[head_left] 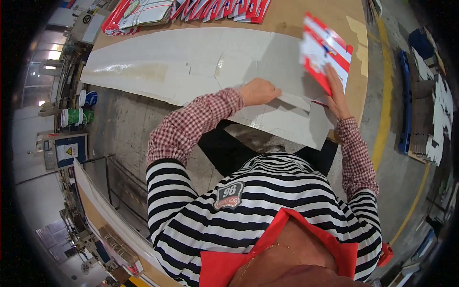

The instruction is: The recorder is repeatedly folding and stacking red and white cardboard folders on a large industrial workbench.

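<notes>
A red and white printed flat piece (330, 52), like a folded bag or packet, is tilted over the right end of the table, its left side smeared by motion. My right hand (338, 98) is on its lower edge, fingers stretched along it and the thumb side partly hidden; it appears to grip the piece. My left hand (259, 91) is closed, fingers curled, above the pale sheet covering (191, 62). Whatever its fingertips pinch, if anything, cannot be made out. Between the hands, near the table's front edge, a pale flap (321, 124) of the covering hangs toward my body.
Fanned red and white printed pieces (229, 9) and a bundled stack (146, 13) lie at the table's far side. Brown board (354, 91) shows at the right end. Beyond a yellow floor line (385, 95), a blue pallet (405, 105) bears stacked card. Buckets (76, 117) stand left.
</notes>
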Tool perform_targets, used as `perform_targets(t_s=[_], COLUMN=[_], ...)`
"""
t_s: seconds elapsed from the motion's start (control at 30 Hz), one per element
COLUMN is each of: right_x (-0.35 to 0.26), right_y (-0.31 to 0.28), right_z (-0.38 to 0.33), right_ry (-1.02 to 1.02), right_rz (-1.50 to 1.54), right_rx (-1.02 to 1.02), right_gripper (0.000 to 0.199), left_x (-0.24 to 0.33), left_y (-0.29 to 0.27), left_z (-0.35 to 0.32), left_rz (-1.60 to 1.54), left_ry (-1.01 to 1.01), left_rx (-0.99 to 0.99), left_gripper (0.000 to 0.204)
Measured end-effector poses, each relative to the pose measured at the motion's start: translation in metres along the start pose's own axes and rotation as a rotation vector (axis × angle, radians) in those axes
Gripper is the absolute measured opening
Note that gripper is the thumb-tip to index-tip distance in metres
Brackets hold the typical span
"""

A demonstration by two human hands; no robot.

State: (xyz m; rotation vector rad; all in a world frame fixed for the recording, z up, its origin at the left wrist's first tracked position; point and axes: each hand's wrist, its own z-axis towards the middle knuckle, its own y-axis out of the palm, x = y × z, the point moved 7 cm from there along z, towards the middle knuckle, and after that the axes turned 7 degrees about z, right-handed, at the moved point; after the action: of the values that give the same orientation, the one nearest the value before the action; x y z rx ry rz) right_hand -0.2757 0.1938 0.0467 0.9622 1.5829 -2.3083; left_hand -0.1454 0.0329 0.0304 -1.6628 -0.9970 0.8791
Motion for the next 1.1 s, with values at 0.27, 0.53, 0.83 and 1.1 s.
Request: perform_targets(t_s=[0.27, 0.53, 0.83, 1.1], right_x=[-0.019, -0.017, -0.054, -0.061], right_y=[0.024, 0.024, 0.090, 0.098], right_z=[-0.001, 0.003, 0.079, 0.084], right_ry=[-0.072, -0.092, -0.307, -0.213], right_rz=[-0.291, -0.141, -0.003, -0.007], right_rx=[0.073, 0.069, -0.182, -0.267], right_gripper=[0.074, 0.038, 0.051, 0.054], left_x=[-0.105, -0.125, -0.030, -0.067], left_y=[0.025, 0.079, 0.019, 0.056], left_z=[0.056, -0.054, -0.079, -0.123], left_rz=[-0.539, -1.187, 0.166, 0.269], left_ry=[-0.196, -0.641, -0.317, -0.167], left_rx=[-0.242, 0.006, 0.396, 0.277], left_gripper=[0.040, 0.036, 0.043, 0.062])
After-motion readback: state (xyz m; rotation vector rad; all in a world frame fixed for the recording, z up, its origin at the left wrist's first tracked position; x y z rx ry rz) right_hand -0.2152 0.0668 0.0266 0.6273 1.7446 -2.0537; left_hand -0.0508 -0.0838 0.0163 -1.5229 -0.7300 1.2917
